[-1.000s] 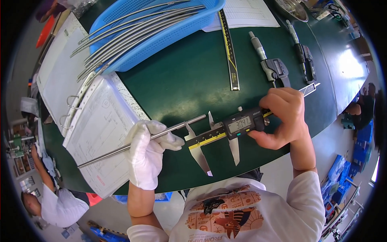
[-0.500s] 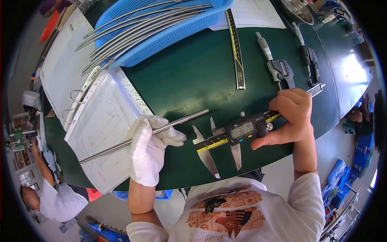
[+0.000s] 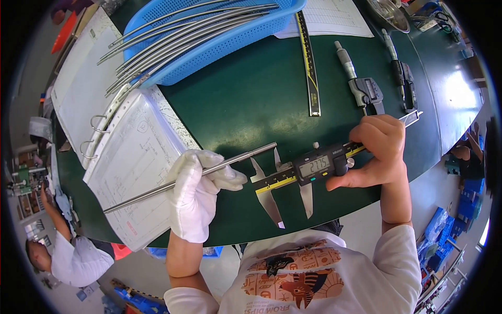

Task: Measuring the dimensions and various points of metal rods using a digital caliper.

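My left hand (image 3: 192, 196), in a white glove, is closed around a slim metal rod (image 3: 141, 198). The rod slants up to the right, and its far end lies right by the tips of the caliper's small upper jaws; whether they touch I cannot tell. A digital caliper (image 3: 282, 178) is gripped in my bare right hand (image 3: 379, 152), thumb below the beam near the display. Its long lower jaws stand apart with nothing between them. Under the left hand lies an open ring binder (image 3: 138, 172) with printed drawings in clear sleeves.
A blue basket (image 3: 209, 55) of long metal rods stands at the back left. Beyond the caliper lie a yellow-and-black ruler (image 3: 309, 68), two micrometers (image 3: 366, 89) (image 3: 403, 78), paper sheets (image 3: 334, 18) and a metal bowl (image 3: 389, 15). Another person (image 3: 73, 256) works at the far left.
The rod has shifted slightly right with my left hand, its end now at the caliper's upper jaws. The caliper's jaws have closed a little, and its reading has dropped.
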The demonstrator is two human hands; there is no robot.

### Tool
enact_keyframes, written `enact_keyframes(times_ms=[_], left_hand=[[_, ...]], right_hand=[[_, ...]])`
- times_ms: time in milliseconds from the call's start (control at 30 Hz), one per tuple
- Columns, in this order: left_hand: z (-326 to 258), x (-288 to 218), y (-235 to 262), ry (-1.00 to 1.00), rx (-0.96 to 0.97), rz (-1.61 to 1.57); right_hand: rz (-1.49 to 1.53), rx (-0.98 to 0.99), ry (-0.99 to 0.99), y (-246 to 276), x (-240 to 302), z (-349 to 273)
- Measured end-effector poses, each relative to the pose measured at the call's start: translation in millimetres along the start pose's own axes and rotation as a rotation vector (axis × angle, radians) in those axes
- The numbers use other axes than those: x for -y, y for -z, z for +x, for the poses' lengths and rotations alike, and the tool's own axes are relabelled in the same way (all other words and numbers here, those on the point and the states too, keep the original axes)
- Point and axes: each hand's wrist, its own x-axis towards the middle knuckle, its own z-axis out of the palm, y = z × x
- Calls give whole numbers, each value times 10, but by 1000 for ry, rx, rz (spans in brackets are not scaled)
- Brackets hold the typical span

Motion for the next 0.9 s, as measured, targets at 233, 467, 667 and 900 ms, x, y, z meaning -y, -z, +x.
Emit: enact_keyframes(times_ms=[233,467,667,900], left_hand=[[-4,0,2,5,9,7],[5,28,69,-5,44,-25],[10,31,84,-17,85,-69],[8,29,81,-16,58,-105]], right_hand=[[1,9,-7,-1,-9,-7],[4,24,-26,3,-10,-23],[19,54,-51,21,3,-21],[30,35,-29,6,10,-18]])
